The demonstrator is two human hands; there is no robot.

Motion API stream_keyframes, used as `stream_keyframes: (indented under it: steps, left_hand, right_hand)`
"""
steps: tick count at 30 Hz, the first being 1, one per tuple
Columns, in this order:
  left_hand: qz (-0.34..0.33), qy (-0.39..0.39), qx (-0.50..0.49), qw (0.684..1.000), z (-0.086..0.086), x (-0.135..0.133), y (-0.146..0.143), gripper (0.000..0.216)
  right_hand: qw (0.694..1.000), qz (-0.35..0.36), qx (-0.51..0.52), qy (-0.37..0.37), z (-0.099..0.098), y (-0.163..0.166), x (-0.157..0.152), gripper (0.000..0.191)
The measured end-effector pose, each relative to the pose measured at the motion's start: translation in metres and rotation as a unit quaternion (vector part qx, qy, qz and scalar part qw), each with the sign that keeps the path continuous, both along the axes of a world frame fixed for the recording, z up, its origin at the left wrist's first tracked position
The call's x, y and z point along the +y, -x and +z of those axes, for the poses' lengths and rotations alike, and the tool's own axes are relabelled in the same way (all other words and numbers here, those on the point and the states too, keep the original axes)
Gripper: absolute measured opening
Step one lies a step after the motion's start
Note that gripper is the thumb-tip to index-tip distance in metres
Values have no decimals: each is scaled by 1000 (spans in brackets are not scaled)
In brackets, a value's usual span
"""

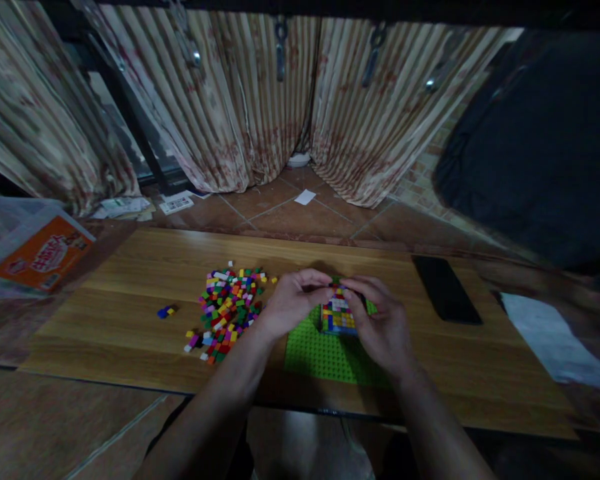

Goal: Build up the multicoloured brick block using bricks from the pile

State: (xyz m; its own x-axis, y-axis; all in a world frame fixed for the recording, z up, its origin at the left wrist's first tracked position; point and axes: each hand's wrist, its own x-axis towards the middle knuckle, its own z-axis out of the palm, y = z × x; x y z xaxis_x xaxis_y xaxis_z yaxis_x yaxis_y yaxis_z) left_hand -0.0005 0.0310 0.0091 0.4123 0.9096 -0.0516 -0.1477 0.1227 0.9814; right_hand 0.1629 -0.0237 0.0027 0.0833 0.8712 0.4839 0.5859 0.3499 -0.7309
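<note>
A small structure of multicoloured toy bricks [339, 317] stands on a green studded baseplate [320, 357], with yellow, white and red above a blue lower edge. My left hand [297, 300] is closed, thumb and forefinger at the structure's upper left. From the right, my right hand [383, 320] curls around the same top part, its thumb and fingertips against it. Any single brick between the fingertips is too small to make out. The right hand covers part of the structure's right side. Left of my left hand spreads a pile of loose bricks [230, 310] in many colours.
Blue and yellow bricks [165, 311] lie apart on the wooden table [125, 287]. A black phone-like slab [446, 290] rests at the right, with a white sheet [555, 337] beyond. A clear plastic tub with an orange label [45, 253] stands left. Curtains [260, 107] hang behind.
</note>
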Motion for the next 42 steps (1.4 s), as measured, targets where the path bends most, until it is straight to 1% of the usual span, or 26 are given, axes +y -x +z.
stream_keyframes:
  steps: [5, 14, 25, 42]
  left_hand:
    - [-42, -1, -27, 999, 4, -4, -2, 19]
    - [-26, 2, -38, 999, 1, -2, -2, 27]
    - [-25, -21, -23, 999, 2, -3, -2, 23]
    - [-29, -19, -22, 999, 0, -3, -3, 21]
  right_hand:
    - [999, 36, -16, 1, 1, 5, -1, 21]
    - [998, 51, 6, 21, 3, 8, -2, 21]
    - [998, 44, -17, 31, 3, 9, -2, 23]
    - [998, 40, -27, 27, 3, 9, -1, 17]
